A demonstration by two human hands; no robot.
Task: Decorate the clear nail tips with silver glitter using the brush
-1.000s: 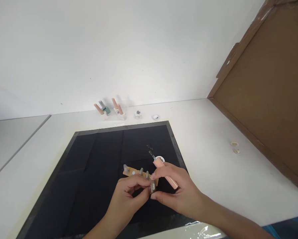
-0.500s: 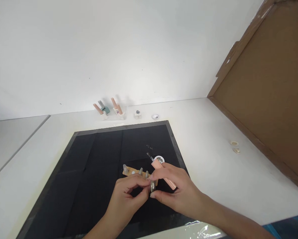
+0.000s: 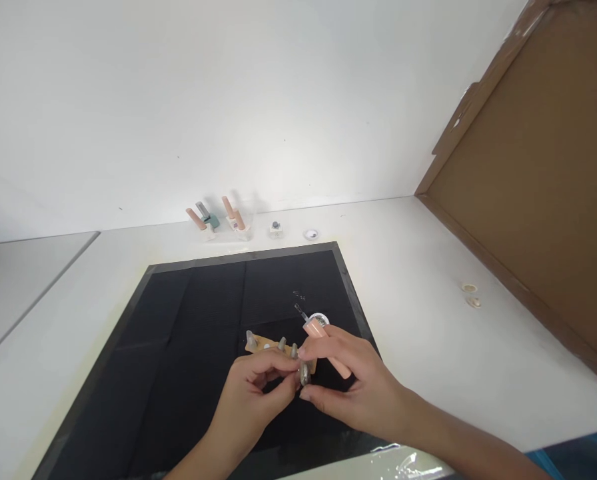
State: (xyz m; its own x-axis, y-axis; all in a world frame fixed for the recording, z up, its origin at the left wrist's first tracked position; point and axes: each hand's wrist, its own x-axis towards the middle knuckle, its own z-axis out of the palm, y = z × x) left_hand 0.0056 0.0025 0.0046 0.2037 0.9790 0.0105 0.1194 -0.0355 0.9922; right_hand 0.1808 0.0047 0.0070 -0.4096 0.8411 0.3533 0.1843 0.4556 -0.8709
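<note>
Pinched between the thumb and fingers of my left hand (image 3: 263, 387) is a glittery greyish false nail (image 3: 305, 373). My right hand (image 3: 351, 367) is closed around a peach-capped nail polish brush (image 3: 314, 327), its bristles pointing up and left. My right thumb and fingertip are at the false nail's edges; whether they press on it I cannot tell. Behind the hands lies a tan strip (image 3: 259, 343) bearing several more nails, partly hidden by my fingers. A small round white dish (image 3: 320, 319) with silvery bits sits just beyond my right hand.
A black mat (image 3: 203, 320) with grey edges covers the white table (image 3: 408, 287). Along the back stand several polish bottles (image 3: 238, 223), a small clear jar (image 3: 276, 230) and a round white lid (image 3: 311, 235). At right are two small round pieces (image 3: 471, 295) near a cardboard panel (image 3: 538, 187).
Hardly anything differs. The fingers of my right hand and the brush have shifted very slightly, and the false nail has turned a little in my left hand.
</note>
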